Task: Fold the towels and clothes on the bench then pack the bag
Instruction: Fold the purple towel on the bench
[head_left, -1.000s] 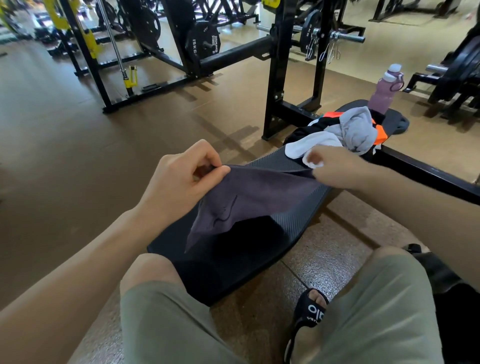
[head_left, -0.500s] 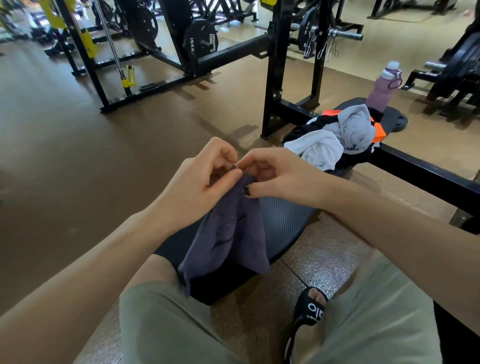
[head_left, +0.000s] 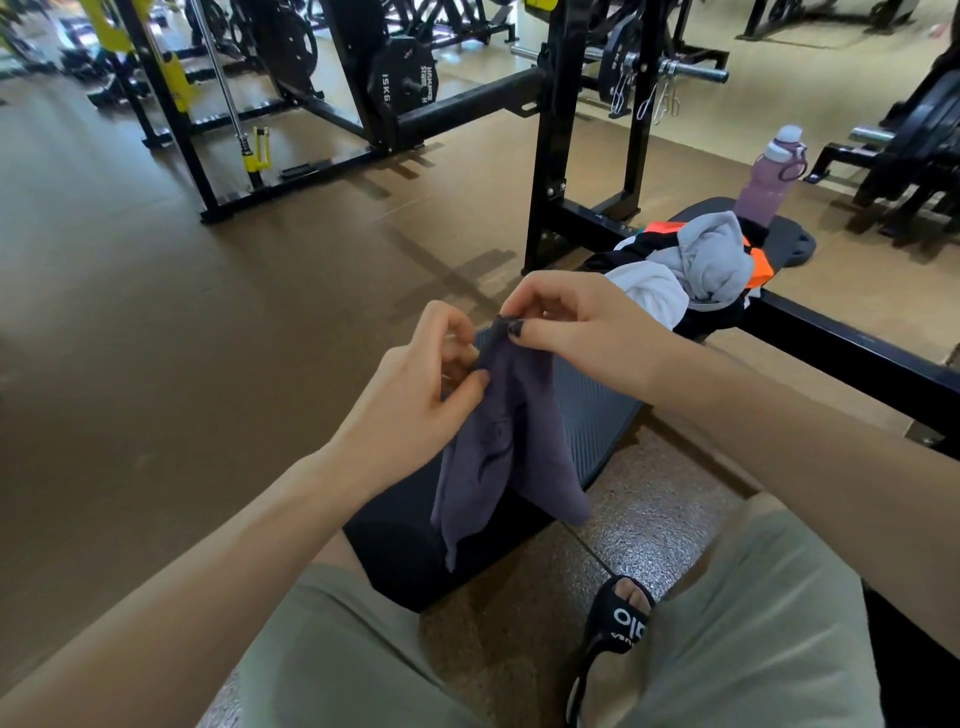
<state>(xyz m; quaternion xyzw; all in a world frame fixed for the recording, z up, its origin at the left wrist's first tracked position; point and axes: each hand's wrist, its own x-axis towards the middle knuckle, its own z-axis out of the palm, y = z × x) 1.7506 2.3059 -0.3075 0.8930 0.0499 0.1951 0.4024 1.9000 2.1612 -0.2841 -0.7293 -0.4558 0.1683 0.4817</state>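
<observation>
Hands, left (head_left: 415, 395) and right (head_left: 566, 325), are pinching together the top corners of a purple towel (head_left: 511, 457) hanging over the bench (head_left: 587, 415), while a pile of clothes (head_left: 696, 270) is waiting unfolded behind, so packing looks far off.

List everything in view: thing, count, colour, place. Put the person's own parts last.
purple towel: one, dusky purple, hanging doubled from both hands above the near end of the bench
bench: one, black pad, running from the knees to the far right
clothes pile: one heap, white, grey, black and orange, on the far part of the bench
water bottle: one, pink-purple with pale cap, behind the pile
weight rack: one, black, beyond the bench
15 kg plate: one, black, on a frame behind
sandal: one, black with white lettering, on the floor
shorts: one pair, olive
left hand: pinching the towel's top edge
right hand: pinching the same edge
</observation>
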